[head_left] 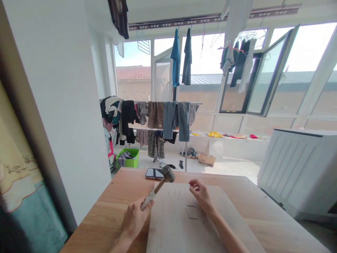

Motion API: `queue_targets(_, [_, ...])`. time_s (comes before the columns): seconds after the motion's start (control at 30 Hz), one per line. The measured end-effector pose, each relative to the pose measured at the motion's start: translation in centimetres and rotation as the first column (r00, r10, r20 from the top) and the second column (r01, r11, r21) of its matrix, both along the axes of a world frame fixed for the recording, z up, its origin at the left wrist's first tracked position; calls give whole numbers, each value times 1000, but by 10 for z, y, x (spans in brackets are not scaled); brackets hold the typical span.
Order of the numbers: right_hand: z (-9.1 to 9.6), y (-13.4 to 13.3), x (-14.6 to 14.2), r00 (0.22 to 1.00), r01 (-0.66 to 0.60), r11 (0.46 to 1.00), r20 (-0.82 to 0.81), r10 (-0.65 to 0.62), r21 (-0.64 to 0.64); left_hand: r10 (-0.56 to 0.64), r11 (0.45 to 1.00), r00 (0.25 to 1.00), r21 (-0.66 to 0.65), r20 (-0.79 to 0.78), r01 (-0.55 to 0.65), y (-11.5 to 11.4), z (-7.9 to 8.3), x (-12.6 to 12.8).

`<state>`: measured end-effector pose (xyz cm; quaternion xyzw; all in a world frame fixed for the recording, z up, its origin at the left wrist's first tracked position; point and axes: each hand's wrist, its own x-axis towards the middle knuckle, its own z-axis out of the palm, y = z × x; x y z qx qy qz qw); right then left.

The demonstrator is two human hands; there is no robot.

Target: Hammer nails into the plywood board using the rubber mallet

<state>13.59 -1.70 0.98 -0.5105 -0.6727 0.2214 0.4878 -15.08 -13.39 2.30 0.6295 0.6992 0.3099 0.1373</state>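
Observation:
My left hand is wrapped around the handle of a hammer with a dark, rounded head, raised above the near-left side of a pale board. My right hand hovers over the board with its fingers curled into a pinch. Whatever may be between those fingertips is too small to make out. Left of it, several thin nails appear to stand upright in a row. Closer to me, several thin nail-like pieces lie on the board, roughly outlining a rectangle, beside my right forearm.
The board lies on a wooden table. A phone rests near the table's far edge, behind the hammer. Beyond stand a drying rack with clothes, a green basket and a cardboard box. A white ribbed cabinet is at right.

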Motion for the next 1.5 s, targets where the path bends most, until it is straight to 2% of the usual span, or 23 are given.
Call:
queue_targets(0.13, [-19,2,3,998,-64,998,-22,64,-9,8,1000,1000,-7,-28,-8,-1,2,1])
queue_targets(0.3, [-14,-5,-4,990,-126,992,64,126,-5,13,1000,999,-24,-38,-14,-2,3,2])
queue_targets(0.43, [-14,-5,-3,984,-122,992,133,118,23,-1,1000,999,-7,-46,1,-2,1,2])
queue_targets(0.57, [-19,-2,-2,981,-133,991,148,127,32,6,1000,997,-24,-74,-8,-2,0,4])
queue_targets(0.8, [-19,-4,-3,974,-167,986,156,163,11,-50,999,997,-14,-66,49,-7,4,5])
queue_targets(0.93, [-21,-4,-4,981,-156,988,117,155,-5,-55,999,995,-2,-88,55,-6,12,10])
queue_targets(1.07, [-26,0,-4,983,-153,988,97,153,-11,-112,994,989,8,-98,113,-3,27,22])
queue_targets(1.23, [-31,2,-2,986,-118,993,122,117,-2,-147,988,977,-76,-155,137,-1,39,34])
queue_targets(1.5, [-30,-1,-1,982,-149,989,115,150,-13,-136,988,976,-102,-167,120,1,27,40])
